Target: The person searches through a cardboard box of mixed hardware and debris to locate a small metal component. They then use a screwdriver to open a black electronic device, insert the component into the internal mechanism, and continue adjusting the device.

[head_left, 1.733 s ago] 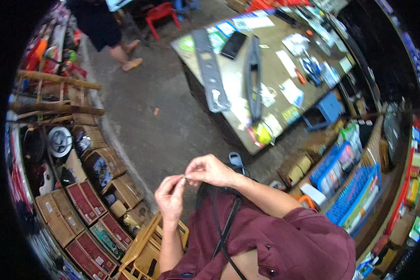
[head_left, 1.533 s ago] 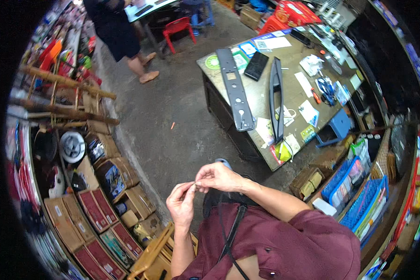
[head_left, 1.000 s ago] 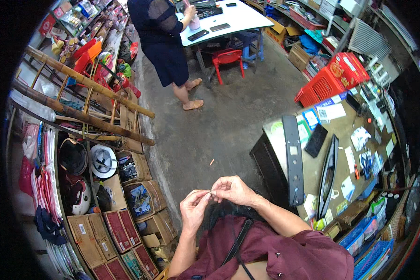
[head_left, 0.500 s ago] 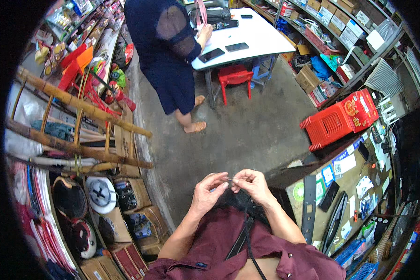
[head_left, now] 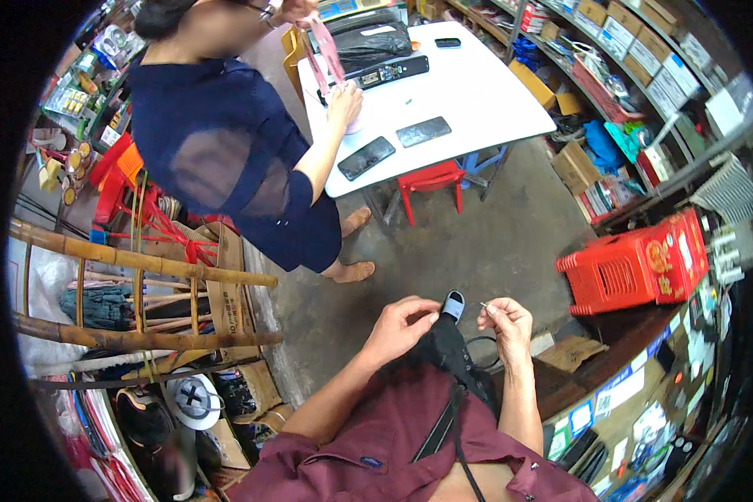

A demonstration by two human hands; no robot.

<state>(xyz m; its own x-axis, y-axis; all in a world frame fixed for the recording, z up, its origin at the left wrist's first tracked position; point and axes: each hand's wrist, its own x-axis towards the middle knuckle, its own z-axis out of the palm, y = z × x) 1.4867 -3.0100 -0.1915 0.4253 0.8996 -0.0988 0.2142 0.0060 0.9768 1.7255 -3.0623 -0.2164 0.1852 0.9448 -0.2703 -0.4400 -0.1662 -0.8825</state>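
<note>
Head view, and there my hands were, low in the centre of the frame and well apart! My right hand, right of centre, had thumb and fingertips clamped on a small thin piece; its tip poked out toward the left, too small for me to tell what it was. Across the gap, my left hand had its thumb and fingertips drawn close together, pointing right, and whether anything sat between them I could not tell. Right between the two hands showed a grey slipper, with my maroon shirt filling the bottom of the frame.

Up top, a white table bore a black phone near its front edge and a grey phone just beside it. At its left side a co-worker in dark blue leaned in, a hand on a pink strip. Under the table stood a red chair; at the right, stacked red stools. Over on the left, a bamboo ladder stretched above a white helmet; lower right, a cluttered desk.
</note>
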